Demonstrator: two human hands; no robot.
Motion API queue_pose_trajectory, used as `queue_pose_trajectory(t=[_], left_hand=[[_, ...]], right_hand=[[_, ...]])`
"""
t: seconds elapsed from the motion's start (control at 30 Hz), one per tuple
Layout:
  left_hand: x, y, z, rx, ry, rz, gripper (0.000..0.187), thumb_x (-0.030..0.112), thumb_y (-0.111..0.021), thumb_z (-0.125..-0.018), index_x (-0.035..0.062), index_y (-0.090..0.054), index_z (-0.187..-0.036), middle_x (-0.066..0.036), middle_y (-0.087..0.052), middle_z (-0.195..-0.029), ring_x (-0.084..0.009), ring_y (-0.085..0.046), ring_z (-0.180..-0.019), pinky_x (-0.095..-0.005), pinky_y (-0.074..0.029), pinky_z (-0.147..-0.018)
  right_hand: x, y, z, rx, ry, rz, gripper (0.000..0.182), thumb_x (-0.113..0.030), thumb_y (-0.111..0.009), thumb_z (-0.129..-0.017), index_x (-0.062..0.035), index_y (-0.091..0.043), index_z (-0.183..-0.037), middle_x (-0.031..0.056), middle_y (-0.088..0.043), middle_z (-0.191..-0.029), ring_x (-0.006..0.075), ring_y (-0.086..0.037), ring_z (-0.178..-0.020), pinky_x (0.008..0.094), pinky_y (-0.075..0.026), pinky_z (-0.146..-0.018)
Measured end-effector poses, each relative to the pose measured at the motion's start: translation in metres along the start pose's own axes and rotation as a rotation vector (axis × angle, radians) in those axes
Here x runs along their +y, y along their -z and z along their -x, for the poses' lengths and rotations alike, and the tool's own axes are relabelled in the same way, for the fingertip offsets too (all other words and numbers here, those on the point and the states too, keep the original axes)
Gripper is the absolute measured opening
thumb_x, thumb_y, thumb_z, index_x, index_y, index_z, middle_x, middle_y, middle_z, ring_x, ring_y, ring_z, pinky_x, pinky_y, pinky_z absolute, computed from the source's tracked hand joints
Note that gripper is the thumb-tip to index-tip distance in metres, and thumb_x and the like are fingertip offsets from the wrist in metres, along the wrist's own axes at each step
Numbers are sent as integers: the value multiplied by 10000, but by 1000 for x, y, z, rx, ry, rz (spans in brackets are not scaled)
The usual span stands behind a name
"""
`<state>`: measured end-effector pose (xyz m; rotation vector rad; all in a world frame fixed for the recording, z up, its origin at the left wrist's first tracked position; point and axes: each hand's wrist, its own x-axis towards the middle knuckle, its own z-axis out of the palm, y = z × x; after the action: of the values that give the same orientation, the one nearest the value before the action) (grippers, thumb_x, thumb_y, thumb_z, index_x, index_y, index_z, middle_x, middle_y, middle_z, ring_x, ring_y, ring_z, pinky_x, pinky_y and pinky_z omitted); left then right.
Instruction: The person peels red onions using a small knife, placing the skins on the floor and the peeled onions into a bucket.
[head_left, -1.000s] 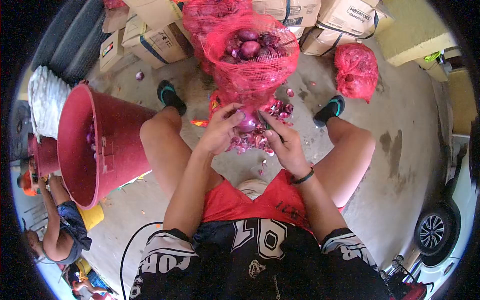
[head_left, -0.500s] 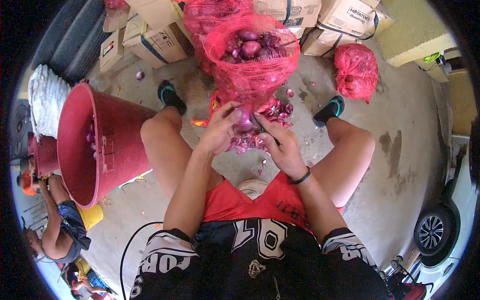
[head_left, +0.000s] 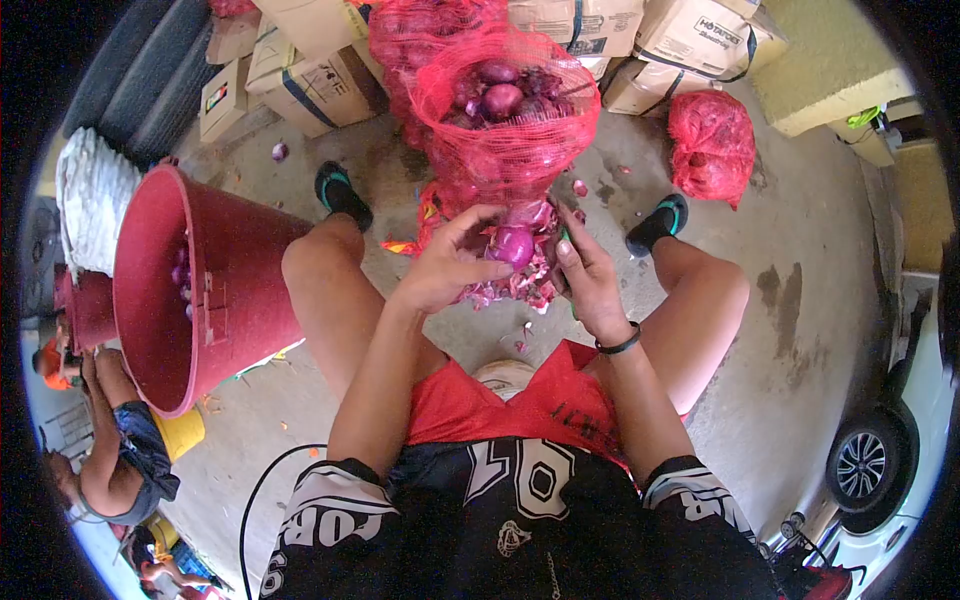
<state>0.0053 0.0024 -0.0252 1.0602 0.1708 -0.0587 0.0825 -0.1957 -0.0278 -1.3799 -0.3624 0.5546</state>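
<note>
A smooth purple onion (head_left: 514, 246) sits between the spread thumb and fingers of my left hand (head_left: 447, 262). Close by on the right, my right hand (head_left: 588, 270) is wrapped round a small green-handled tool (head_left: 565, 240), mostly hidden by the fingers. Beneath both hands, a heap of onion skins (head_left: 535, 286) lies on the floor. Just beyond them stands an open red mesh sack (head_left: 510, 150) with red onions (head_left: 502, 99) showing in its mouth.
A big red tub (head_left: 245, 290) leans at my left, with onions inside. Cardboard boxes (head_left: 310, 85) and a closed red sack (head_left: 711, 148) are ahead. Another person (head_left: 120, 450) sits at far left. A car wheel (head_left: 863, 463) is at right.
My left hand has opened wider around the onion, which has shifted slightly right. My right hand has moved right, away from the onion, and turned more upright.
</note>
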Motion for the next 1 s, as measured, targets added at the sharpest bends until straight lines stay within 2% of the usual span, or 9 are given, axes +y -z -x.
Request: queue_pose_trajectory(t=[0.13, 0.23, 0.33, 0.63, 0.67, 0.77, 0.8, 0.9, 1.0], left_hand=[[2, -2, -5, -37, 15, -84, 589, -19, -749, -771, 36, -496, -1300, -35, -564, -1214, -146, -555, -1101, -310, -466, -957], [-3, -4, -6, -63, 21, -198, 658, -35, -757, -746, 61, -473, -1331, -35, -542, -1256, -156, -538, -1140, -320, -466, -978], [-1, -9, -6, -67, 26, -232, 712, -48, -771, -716, 76, -458, -1344, -34, -537, -1267, -159, -528, -1162, -321, -464, -988], [5, -8, -1, -224, -7, -263, 717, -37, -788, -670, 43, -467, -1306, -43, -550, -1246, -164, -513, -1187, -327, -450, -1001], [4, -8, -1, -231, -10, -231, 706, -32, -787, -673, 33, -472, -1301, -48, -554, -1240, -164, -514, -1185, -328, -450, -1000], [-8, -1, -7, -121, -31, -186, 666, -27, -778, -687, 8, -493, -1288, -57, -569, -1208, -160, -526, -1162, -319, -445, -997], [-4, -3, -7, -82, -10, -177, 649, -28, -773, -696, 8, -500, -1284, -59, -572, -1197, -158, -530, -1152, -316, -445, -994], [5, -3, -6, 19, -5, -221, 617, -25, -764, -718, 9, -510, -1280, -62, -575, -1176, -153, -541, -1123, -309, -446, -984], [4, 1, -6, 58, -98, -317, 615, -28, -767, -729, 11, -495, -1280, -61, -566, -1169, -148, -547, -1096, -303, -452, -970]], right_hand=[[-12, -13, -5, 129, 194, 230, 401, -172, -683, -893, -32, -577, -1254, -2, -578, -792, 114, -501, -679, 290, -445, -629], [-10, -9, -10, 106, 367, 562, 239, -128, -722, -842, -19, -619, -1028, 74, -588, -758, 142, -506, -668, 321, -441, -623], [-8, -5, -13, 186, 173, 437, 175, -133, -715, -849, -13, -600, -905, 108, -546, -702, 151, -492, -633, 327, -432, -600], [-11, 13, -25, 397, 113, 361, 254, -173, -693, -881, 17, -587, -1013, 99, -548, -683, 152, -483, -627, 333, -437, -594], [-16, 25, -26, 357, 112, 535, 352, -190, -679, -892, 26, -564, -1146, 157, -605, -797, 219, -572, -701, 360, -475, -673], [-10, 33, -26, 295, 149, 750, 440, -209, -655, -908, 36, -519, -1246, 228, -622, -974, 319, -627, -882, 388, -490, -801], [-7, 32, -22, 199, 223, 824, 488, -222, -615, -930, 43, -475, -1315, 265, -596, -1102, 391, -595, -1037, 415, -468, -902], [-5, 20, -8, -10, 391, 821, 488, -213, -585, -945, 28, -459, -1350, 256, -602, -1115, 380, -593, -1056, 416, -465, -916], [-16, 4, 9, -197, 269, 711, 507, -194, -578, -944, -11, -435, -1395, 252, -602, -1144, 388, -602, -1049, 410, -472, -911]])
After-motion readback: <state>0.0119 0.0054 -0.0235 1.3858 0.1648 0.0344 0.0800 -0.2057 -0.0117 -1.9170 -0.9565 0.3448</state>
